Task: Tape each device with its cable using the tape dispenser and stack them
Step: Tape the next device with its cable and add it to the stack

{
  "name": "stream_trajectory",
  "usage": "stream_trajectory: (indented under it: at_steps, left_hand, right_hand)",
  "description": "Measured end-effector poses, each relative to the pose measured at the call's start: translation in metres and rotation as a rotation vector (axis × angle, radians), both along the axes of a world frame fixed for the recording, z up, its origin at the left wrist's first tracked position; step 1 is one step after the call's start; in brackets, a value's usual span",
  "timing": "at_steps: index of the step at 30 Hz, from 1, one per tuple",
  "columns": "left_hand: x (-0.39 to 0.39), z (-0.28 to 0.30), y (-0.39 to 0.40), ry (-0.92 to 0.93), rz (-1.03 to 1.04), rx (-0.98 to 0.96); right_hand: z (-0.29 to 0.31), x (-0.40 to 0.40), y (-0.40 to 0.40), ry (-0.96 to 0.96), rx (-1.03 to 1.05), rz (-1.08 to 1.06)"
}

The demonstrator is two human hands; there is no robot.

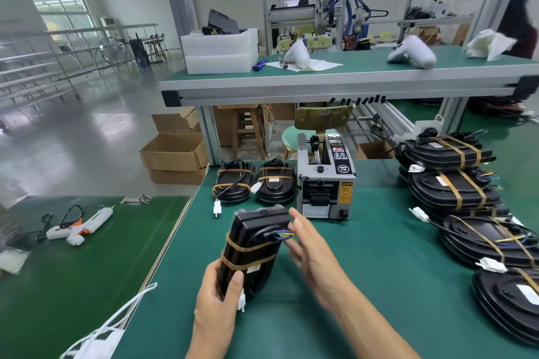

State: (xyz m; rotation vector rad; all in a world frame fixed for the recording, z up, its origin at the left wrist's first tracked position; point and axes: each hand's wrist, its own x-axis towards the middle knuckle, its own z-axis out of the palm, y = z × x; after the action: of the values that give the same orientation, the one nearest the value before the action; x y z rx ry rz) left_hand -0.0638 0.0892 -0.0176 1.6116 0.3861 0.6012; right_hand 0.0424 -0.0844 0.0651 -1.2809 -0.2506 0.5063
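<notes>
Both forearms were bare, with no sleeve showing up to the bottom edge of the view. The left hand [217, 297] wore no glove, ring or band that could be seen; its thumbnail was short and plain. The right hand [306, 245] was likewise ungloved, its wrist free of any watch or strap, and somewhat blurred. A white cord with a white fabric piece, maybe a face mask, hung at the lower left edge.

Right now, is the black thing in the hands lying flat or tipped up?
Tipped up: the left hand grips the taped device on edge.
</notes>
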Motion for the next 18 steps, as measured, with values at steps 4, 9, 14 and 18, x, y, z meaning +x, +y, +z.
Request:
stream_trajectory:
  at_steps: [4, 9, 14, 18]
  left_hand:
    - [0.004, 0.001, 0.002, 0.046, 0.048, -0.040]
    - [0.003, 0.004, 0.003, 0.118, 0.029, -0.144]
    - [0.003, 0.014, 0.004, 0.087, -0.001, -0.440]
    - [0.011, 0.027, 0.005, 0.073, -0.003, -0.599]
  right_hand:
    - [-0.021, -0.028, -0.010, -0.186, -0.134, 0.131]
    - [-0.039, -0.065, -0.051, -0.489, -0.447, 0.042]
    - [-0.054, -0.049, -0.115, -0.955, -0.700, -0.438]
    - [-0.062, -0.029, -0.136, -0.687, -0.804, -0.685]
